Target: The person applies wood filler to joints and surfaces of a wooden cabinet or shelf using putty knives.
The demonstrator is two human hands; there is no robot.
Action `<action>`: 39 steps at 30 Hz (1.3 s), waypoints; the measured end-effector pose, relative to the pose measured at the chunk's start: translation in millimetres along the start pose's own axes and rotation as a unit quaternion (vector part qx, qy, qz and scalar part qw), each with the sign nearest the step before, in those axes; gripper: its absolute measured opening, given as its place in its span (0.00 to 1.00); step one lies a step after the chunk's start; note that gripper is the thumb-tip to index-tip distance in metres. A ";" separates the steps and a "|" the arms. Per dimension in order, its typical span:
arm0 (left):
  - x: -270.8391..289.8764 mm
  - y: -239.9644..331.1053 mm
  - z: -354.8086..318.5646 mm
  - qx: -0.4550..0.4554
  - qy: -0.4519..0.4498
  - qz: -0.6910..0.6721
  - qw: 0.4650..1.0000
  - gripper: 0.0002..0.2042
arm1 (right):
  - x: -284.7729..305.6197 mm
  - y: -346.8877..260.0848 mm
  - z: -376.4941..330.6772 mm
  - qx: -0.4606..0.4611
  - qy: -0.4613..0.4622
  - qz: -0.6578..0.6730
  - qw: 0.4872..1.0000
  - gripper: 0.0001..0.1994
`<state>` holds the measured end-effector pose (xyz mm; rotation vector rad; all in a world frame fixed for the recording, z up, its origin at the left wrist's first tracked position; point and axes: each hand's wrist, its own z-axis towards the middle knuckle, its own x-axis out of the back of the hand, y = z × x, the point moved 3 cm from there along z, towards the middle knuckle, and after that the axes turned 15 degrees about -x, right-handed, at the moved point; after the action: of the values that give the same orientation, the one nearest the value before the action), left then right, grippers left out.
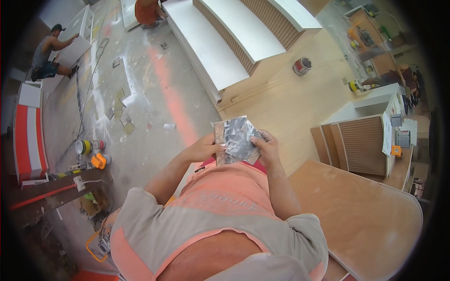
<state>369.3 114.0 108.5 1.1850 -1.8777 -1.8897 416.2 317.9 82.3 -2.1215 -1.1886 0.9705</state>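
Note:
In front of my waist I hold a flat, roughly square piece with a shiny silver-grey, smeared-looking face and brownish edges; its exact kind I cannot make out. My left hand is closed on its left edge. On the right side my right hand grips it, the thumb lying on the grey face. Most of the fingers are hidden behind it.
White stepped panels with ribbed brown sides stand ahead, near a paint can. At right are a ribbed cabinet and a rounded wooden board. Cans sit at left. A person crouches far left; another works ahead.

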 end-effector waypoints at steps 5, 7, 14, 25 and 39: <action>22.9 -16.9 -3.0 -0.031 0.169 -0.170 0.970 0.19 | -13.4 -24.0 -7.7 0.021 -0.064 0.106 0.992 0.16; 33.1 -14.4 1.0 -0.123 0.202 -0.289 0.928 0.22 | -25.8 -50.2 -24.3 0.184 -0.016 0.079 0.980 0.17; 36.4 -10.8 4.0 -0.148 0.169 -0.303 0.926 0.26 | -68.1 -44.8 -40.1 0.424 0.030 -0.483 0.766 0.17; 22.7 12.6 23.4 -0.179 0.142 -0.289 0.929 0.24 | 27.3 1.7 27.9 0.095 0.115 -0.143 0.978 0.18; -42.0 27.3 143.4 -0.106 0.215 -0.229 0.944 0.18 | 118.4 -111.5 57.6 0.045 -0.017 0.167 0.985 0.15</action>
<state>291.1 242.7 128.4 1.8902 -1.2111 -1.7763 357.5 480.0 87.9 -2.2823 -0.7992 1.1850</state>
